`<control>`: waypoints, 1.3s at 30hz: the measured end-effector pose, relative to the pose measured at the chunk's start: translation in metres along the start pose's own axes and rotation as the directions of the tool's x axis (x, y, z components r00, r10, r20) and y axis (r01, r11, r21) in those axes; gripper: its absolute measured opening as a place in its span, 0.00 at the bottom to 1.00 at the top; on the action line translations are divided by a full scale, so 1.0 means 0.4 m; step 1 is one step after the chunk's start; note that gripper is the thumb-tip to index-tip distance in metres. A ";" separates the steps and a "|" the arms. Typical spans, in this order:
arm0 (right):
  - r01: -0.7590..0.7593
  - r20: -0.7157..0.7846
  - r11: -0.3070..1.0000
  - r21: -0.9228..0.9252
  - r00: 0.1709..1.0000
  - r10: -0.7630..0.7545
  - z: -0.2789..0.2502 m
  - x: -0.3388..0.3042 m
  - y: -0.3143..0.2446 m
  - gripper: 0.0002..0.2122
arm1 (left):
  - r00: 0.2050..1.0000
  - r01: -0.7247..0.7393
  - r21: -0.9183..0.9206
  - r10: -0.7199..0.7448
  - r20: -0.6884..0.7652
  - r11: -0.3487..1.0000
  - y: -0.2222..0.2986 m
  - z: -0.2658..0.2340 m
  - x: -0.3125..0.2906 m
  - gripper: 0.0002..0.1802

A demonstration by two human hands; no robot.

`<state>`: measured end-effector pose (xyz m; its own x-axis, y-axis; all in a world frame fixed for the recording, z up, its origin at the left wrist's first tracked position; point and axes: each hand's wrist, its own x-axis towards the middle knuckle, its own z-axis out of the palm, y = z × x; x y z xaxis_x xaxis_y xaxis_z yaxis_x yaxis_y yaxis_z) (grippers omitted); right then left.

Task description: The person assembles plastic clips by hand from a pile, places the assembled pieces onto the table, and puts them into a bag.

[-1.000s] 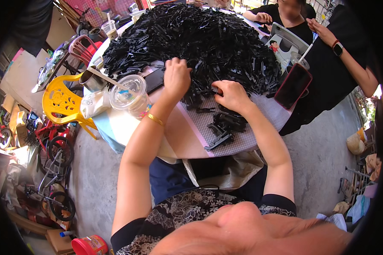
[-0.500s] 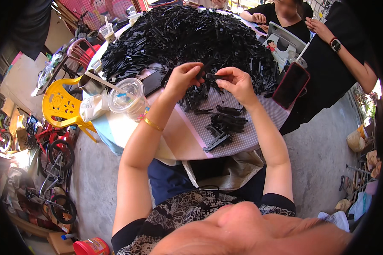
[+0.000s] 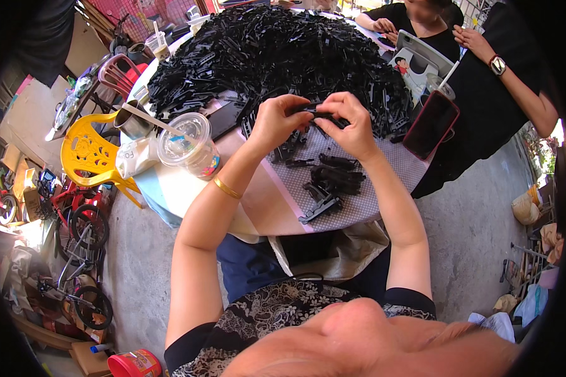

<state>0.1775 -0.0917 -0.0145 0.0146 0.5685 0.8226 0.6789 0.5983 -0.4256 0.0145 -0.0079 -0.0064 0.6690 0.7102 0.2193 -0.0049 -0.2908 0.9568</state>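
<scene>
The change is in the gap between the hands: half a second ago each had its own dark piece with a small space between, and now the left hand [image 3: 273, 124] and the right hand [image 3: 353, 127] are drawn close, pinching what looks like one run of black plastic [image 3: 321, 114] between thumbs and fingers. Whether that is two parts meeting or one part gripped at both ends cannot be told (fingers cover most of it). For the work in hand, this suggests the picking-up is over for this piece and the handling between the fingers has begun.

The held plastic is up in front of the near edge of the big black heap [image 3: 277, 56]. Nearer the person, a small group of black pieces [image 3: 338, 177] lies on the dotted cloth [image 3: 383, 182], untouched by either hand, while a clear plastic cup [image 3: 187, 141] stands beyond the left forearm
</scene>
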 end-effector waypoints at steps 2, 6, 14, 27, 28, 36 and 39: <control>0.022 -0.041 0.999 -0.034 0.999 -0.024 -0.004 0.003 0.002 0.14 | 0.994 -0.083 0.203 0.095 -0.046 0.976 0.007 0.004 -0.002 0.15; -0.291 0.167 0.947 0.136 0.949 0.268 -0.010 -0.013 0.036 0.18 | 0.988 -0.114 0.241 0.135 -0.072 0.964 0.010 0.015 -0.007 0.14; -0.194 0.129 0.980 0.038 0.974 0.187 -0.025 -0.010 0.023 0.14 | 0.969 -0.223 0.395 0.248 -0.013 0.891 0.027 0.017 -0.015 0.13; -0.644 0.331 0.480 0.595 0.741 0.584 -0.033 0.008 0.030 0.14 | 0.931 -0.178 0.163 0.113 0.346 0.970 0.042 -0.017 -0.026 0.14; -0.644 0.325 0.484 0.592 0.740 0.589 -0.028 -0.003 0.051 0.14 | 0.896 -0.235 0.251 0.109 0.430 0.939 0.047 -0.004 -0.031 0.13; -0.187 0.307 0.838 -0.512 0.872 0.382 0.033 -0.046 0.051 0.10 | 0.818 -0.297 0.236 0.119 0.563 0.925 0.017 0.014 -0.034 0.19; -0.121 0.311 0.802 -0.585 0.880 0.360 0.038 -0.054 0.044 0.09 | 0.922 -0.184 0.812 0.385 -0.053 0.554 -0.024 -0.020 0.003 0.11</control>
<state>0.1778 -0.0849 -0.0453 0.0285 0.8911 0.4530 0.9721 0.0808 -0.2201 0.0095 0.0010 -0.0140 0.5750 0.5768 0.5803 0.4771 -0.8125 0.3349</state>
